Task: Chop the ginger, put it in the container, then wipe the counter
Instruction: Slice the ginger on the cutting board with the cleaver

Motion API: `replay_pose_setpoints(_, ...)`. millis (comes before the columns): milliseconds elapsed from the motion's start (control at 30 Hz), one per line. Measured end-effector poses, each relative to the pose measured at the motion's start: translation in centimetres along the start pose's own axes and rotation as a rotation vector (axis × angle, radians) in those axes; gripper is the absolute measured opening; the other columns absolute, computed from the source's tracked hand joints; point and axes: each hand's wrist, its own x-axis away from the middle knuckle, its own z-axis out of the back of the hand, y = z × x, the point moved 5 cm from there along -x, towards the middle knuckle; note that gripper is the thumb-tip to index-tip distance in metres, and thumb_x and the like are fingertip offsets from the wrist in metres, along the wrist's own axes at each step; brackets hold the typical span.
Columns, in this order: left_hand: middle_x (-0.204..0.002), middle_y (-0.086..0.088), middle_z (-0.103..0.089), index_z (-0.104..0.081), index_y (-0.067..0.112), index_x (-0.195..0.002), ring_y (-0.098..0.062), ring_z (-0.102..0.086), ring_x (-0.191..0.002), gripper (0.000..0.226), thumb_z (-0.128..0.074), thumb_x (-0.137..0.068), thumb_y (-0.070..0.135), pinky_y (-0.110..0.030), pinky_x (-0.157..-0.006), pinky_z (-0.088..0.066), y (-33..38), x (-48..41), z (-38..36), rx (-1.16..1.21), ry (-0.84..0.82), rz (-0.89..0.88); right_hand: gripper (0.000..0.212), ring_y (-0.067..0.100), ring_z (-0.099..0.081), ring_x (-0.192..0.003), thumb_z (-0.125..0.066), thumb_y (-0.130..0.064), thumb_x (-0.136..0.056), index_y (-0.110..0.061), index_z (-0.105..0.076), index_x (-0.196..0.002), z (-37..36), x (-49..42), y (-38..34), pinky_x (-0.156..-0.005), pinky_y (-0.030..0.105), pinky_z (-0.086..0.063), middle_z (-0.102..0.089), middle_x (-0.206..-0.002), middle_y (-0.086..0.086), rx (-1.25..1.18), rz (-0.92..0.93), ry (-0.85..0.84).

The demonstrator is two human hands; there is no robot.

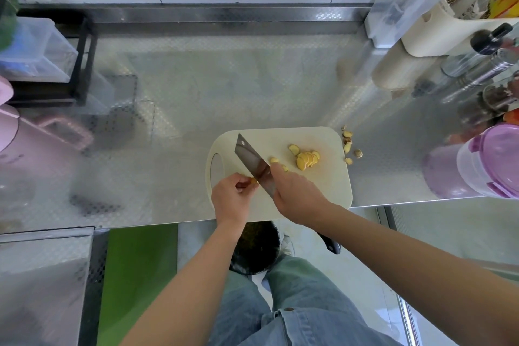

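- The chopping step is in hand: a small stub of ginger (253,180) sits at the near left part of the cutting board (323,191), against the cleaver (252,163) blade
- A fanned pile of ginger slices (307,160) lies well to the right on the board, with a couple of loose bits between it and the blade
- Peel scraps (349,146) lie on the bench (196,93) just off the board's far right corner
- The left hand (233,196) has its fingers curled in and pinches the stub between thumb and fingertips, knuckles turned towards the blade
- The right hand (297,194) is wrapped round the cleaver close to the heel of the blade, one finger lying up along the steel; the black handle end pokes out beneath the forearm
- The blade runs diagonally, tip pointing away and to the left, edge towards the stub
- Both forearms reach in from below and meet over the board's near edge
- The next move, as I judge it, calls for short, careful cuts with the fingertips tucked back, since the stub is small and close to the edge
- The purple-lidded container (488,160), probably the one meant, stands lid on at the right of the bench, well apart from the board; neither filling nor wiping has begun
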Motion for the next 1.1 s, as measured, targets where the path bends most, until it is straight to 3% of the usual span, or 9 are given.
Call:
replay_pose_setpoints(100,-0.073,0.005,-0.069,-0.073,0.01,-0.081,-0.007,-0.062,-0.066,0.007,-0.077,-0.078,0.015,-0.006,-0.062,-0.042,-0.1,0.0,-0.1,-0.008,-0.004,-0.004,0.025,0.028,-0.041,-0.069,-0.041,-0.007,-0.09,-0.009,-0.033,-0.113,-0.1,-0.1,-0.2,-0.052,0.031,-0.025,-0.043,-0.082,0.007,-0.004,-0.004,0.004)
replay_pose_setpoints(233,-0.072,0.005,-0.068,-0.072,0.009,-0.081,-0.004,-0.059,-0.064,0.006,-0.077,-0.078,0.013,-0.002,-0.061,-0.04,0.1,-0.1,0.0,-0.018,-0.001,-0.006,0.018,0.029,-0.043,-0.067,-0.043,-0.014,-0.094,-0.017,-0.025,-0.095,-0.2,-1.4,-0.8,-0.054,0.033,-0.027,-0.049,-0.084,0.01,-0.053,0.004,0.022)
replay_pose_setpoints(433,-0.075,0.001,-0.07,-0.073,0.008,-0.083,-0.004,-0.06,-0.064,0.009,-0.078,-0.077,0.013,-0.002,-0.062,-0.042,0.1,-0.1,-0.1,-0.001,-0.013,-0.009,0.025,0.027,-0.044,-0.068,-0.043,-0.009,-0.09,-0.01,-0.034,-0.113,-0.3,-0.3,0.3,-0.053,0.032,-0.03,-0.044,-0.081,0.006,-0.008,-0.019,-0.017)
replay_pose_setpoints(600,-0.074,0.0,-0.07,-0.072,0.008,-0.081,-0.007,-0.06,-0.063,0.009,-0.078,-0.077,0.013,-0.001,-0.061,-0.04,0.1,-0.2,0.1,-0.028,-0.007,-0.015,0.017,0.029,-0.043,-0.066,-0.044,-0.015,-0.094,-0.016,-0.027,-0.095,-0.5,-1.9,-0.7,-0.049,0.031,-0.025,-0.049,-0.081,0.008,-0.059,0.005,0.017)
replay_pose_setpoints(700,-0.074,0.002,-0.07,-0.073,0.01,-0.081,-0.003,-0.06,-0.062,0.009,-0.079,-0.076,0.013,-0.002,-0.061,-0.04,0.1,-0.2,0.0,-0.009,-0.011,0.004,0.013,0.03,-0.044,-0.069,-0.042,-0.016,-0.094,-0.015,-0.029,-0.098,-0.6,-1.1,-0.1,-0.054,0.033,-0.029,-0.05,-0.087,0.01,-0.08,-0.011,0.011)
replay_pose_setpoints(800,-0.073,0.002,-0.07,-0.073,0.01,-0.081,-0.003,-0.059,-0.062,0.008,-0.079,-0.076,0.013,-0.002,-0.06,-0.039,0.1,-0.2,-0.1,-0.02,-0.013,-0.003,0.018,0.029,-0.044,-0.07,-0.041,-0.011,-0.091,-0.011,-0.033,-0.107,-0.8,0.0,0.4,-0.049,0.032,-0.024,-0.045,-0.083,0.008,-0.064,-0.04,-0.032)
replay_pose_setpoints(967,-0.072,0.007,-0.066,-0.073,0.009,-0.081,-0.002,-0.058,-0.062,0.008,-0.078,-0.077,0.012,-0.002,-0.062,-0.04,0.0,-0.2,0.0,-0.023,-0.016,-0.004,0.016,0.034,-0.054,-0.076,-0.045,-0.016,-0.092,-0.011,-0.035,-0.103,-1.0,-2.1,-0.3,-0.059,0.036,-0.038,-0.057,-0.093,0.014,-0.118,-0.041,0.002)
replay_pose_setpoints(1100,-0.072,0.004,-0.068,-0.073,0.009,-0.081,-0.005,-0.06,-0.063,0.007,-0.078,-0.077,0.012,-0.006,-0.062,-0.042,-0.1,-0.3,-0.1,-0.003,-0.018,0.014,0.014,0.032,-0.049,-0.074,-0.043,-0.013,-0.092,-0.015,-0.03,-0.099,-1.1,-0.8,0.1,-0.059,0.036,-0.034,-0.049,-0.088,0.01,-0.111,-0.044,-0.014)
